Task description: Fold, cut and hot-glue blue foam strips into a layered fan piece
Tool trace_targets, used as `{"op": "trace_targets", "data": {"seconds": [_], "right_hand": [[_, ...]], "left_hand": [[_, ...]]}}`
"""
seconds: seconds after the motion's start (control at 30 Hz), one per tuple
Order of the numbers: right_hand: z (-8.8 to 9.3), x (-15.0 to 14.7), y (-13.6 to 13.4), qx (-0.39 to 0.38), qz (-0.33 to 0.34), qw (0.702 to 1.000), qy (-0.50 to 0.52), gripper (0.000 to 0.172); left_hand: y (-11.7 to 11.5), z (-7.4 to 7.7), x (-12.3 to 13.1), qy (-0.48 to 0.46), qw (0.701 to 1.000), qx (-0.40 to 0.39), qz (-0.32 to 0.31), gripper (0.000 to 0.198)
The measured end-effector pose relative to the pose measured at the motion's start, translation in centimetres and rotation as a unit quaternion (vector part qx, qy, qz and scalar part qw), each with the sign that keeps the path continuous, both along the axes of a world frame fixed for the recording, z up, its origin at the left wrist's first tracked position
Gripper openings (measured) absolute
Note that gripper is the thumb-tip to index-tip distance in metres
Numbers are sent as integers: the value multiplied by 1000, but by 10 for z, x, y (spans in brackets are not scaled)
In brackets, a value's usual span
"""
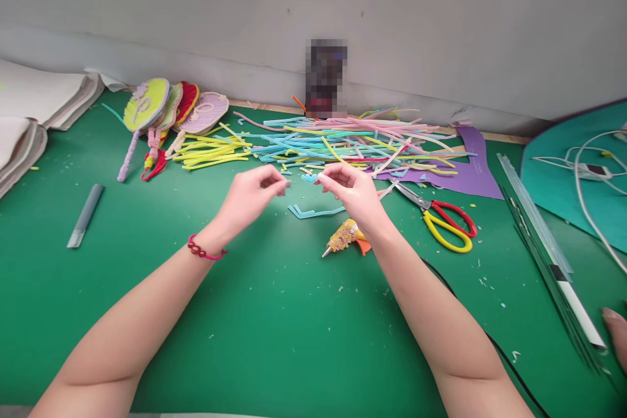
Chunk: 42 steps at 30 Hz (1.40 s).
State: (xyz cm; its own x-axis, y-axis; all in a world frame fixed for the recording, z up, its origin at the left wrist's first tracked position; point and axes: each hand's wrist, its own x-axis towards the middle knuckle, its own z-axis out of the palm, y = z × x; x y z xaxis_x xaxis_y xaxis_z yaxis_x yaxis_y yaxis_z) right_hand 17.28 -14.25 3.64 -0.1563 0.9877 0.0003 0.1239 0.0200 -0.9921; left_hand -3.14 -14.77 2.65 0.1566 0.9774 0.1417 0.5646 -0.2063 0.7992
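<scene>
My right hand (pixel 350 192) pinches a small folded piece of blue pipe cleaner (pixel 309 177) between thumb and fingertips. A short gap to its left, my left hand (pixel 255 192) has thumb and fingers drawn together in a pinch; its fingertips are slightly blurred, and whatever they hold is hidden. Below the hands lie bent blue pipe cleaner strips (pixel 316 213) on the green table. Partly covered by my right hand and wrist, a yellow hot glue gun (pixel 343 238) points its nozzle to the lower left. Scissors (pixel 448 225) with red and yellow handles rest to the right.
Behind my hands spreads a pile of coloured pipe cleaners (pixel 343 144), partly over a purple sheet (pixel 477 170). Decorated fans (pixel 147 104) lie at back left, a grey strip (pixel 85 215) nearer. Long thin sticks (pixel 553 281) and another person's hand (pixel 616 333) are at right.
</scene>
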Motion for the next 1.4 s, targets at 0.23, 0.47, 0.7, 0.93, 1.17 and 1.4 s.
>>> {"op": "trace_targets", "data": {"seconds": [0.23, 0.47, 0.7, 0.93, 1.17, 1.4], "right_hand": [[-1, 2, 1, 22, 16, 1000, -5, 30], [-2, 1, 1, 24, 26, 999, -16, 28], [4, -1, -3, -12, 67, 998, -1, 28], [4, -2, -3, -18, 85, 996, -12, 27], [0, -3, -4, -15, 90, 996, -9, 29], [-1, -4, -4, -11, 90, 996, -11, 32]], "left_hand": [[30, -18, -73, 286, 935, 139, 157, 32], [4, 4, -17, 174, 973, 152, 1, 27], [-16, 2, 11, 135, 954, 255, -77, 22], [-14, -2, 9, 183, 927, 318, -79, 21], [-19, 0, 11, 250, 898, 352, -82, 15], [-22, 0, 11, 285, 879, 374, -77, 15]]}}
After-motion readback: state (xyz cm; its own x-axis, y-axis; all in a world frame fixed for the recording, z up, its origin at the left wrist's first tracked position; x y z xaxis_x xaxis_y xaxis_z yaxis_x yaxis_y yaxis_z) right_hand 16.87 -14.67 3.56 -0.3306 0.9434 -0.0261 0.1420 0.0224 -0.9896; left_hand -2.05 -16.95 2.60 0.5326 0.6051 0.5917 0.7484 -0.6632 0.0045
